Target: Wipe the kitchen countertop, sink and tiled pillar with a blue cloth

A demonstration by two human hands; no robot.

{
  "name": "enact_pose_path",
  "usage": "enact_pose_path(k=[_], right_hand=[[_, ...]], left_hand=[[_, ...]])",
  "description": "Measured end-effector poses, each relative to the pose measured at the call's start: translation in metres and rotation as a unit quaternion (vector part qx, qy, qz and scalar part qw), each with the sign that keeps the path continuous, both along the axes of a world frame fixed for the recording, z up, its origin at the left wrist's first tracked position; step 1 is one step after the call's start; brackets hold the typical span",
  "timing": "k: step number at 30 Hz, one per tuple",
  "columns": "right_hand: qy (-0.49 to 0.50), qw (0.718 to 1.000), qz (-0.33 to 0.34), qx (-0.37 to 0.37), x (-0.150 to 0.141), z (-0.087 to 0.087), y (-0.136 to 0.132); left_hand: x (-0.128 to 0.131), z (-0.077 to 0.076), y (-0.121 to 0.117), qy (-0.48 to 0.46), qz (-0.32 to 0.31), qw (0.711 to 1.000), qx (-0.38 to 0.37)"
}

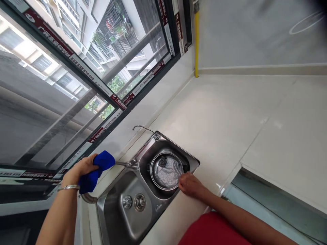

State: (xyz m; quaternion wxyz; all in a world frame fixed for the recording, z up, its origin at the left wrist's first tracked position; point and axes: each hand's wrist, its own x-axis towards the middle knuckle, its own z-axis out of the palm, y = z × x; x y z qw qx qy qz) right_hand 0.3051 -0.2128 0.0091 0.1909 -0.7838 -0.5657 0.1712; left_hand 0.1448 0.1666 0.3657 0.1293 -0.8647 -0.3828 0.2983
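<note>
My left hand (88,166), with a bangle at the wrist, is closed around a blue cloth (103,160). The cloth hangs down in folds and touches or overlaps the outer end of the faucet (125,164). A round metal pot (167,175) with water in it sits in the farther sink bowl (186,163). Inside the pot lies a dark scouring ball (162,161). At the pot's near right rim my right hand (189,183) has its fingers curled; they appear to grip the rim or a handle hidden beneath them.
The nearer sink bowl (127,221) has a drain strainer (140,202) and a second round metal fitting. A thin curved tap (143,127) rises behind the sink. A pale countertop (217,119) extends right to a cutout (268,197). Windows (84,68) border the left; a yellow pipe (196,44) stands in the corner.
</note>
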Motion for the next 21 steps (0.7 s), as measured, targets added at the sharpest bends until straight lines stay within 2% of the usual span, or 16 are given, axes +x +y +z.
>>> enact_pose_path(k=[2,4,6,7,11,15,17,21], right_hand=[[0.0,1.0,0.001,0.005,0.0,0.0,0.0],[-0.001,1.0,0.0,0.009,-0.001,-0.001,0.0],[-0.002,1.0,-0.001,0.01,-0.001,-0.002,0.0],[-0.003,1.0,-0.001,0.01,-0.001,-0.003,0.0],[-0.012,1.0,0.008,0.003,-0.001,-0.007,-0.001],[-0.002,1.0,0.011,-0.007,0.0,-0.008,-0.001],[0.001,1.0,0.011,-0.014,0.0,-0.007,-0.001],[-0.001,1.0,0.012,-0.025,0.001,-0.003,0.0]], left_hand=[[-0.023,0.007,-0.005,-0.09,0.041,0.993,-0.069],[-0.042,0.007,-0.011,-0.201,0.103,0.964,-0.142],[-0.053,0.003,-0.015,-0.275,0.136,0.94,-0.151],[-0.054,0.001,-0.017,-0.276,0.129,0.944,-0.127],[-0.041,-0.004,-0.022,-0.145,0.069,0.987,0.006],[-0.011,-0.013,-0.027,0.006,0.058,0.991,0.119],[0.003,-0.023,-0.028,0.034,0.042,0.989,0.138],[0.022,-0.045,-0.022,0.049,0.0,0.991,0.124]])
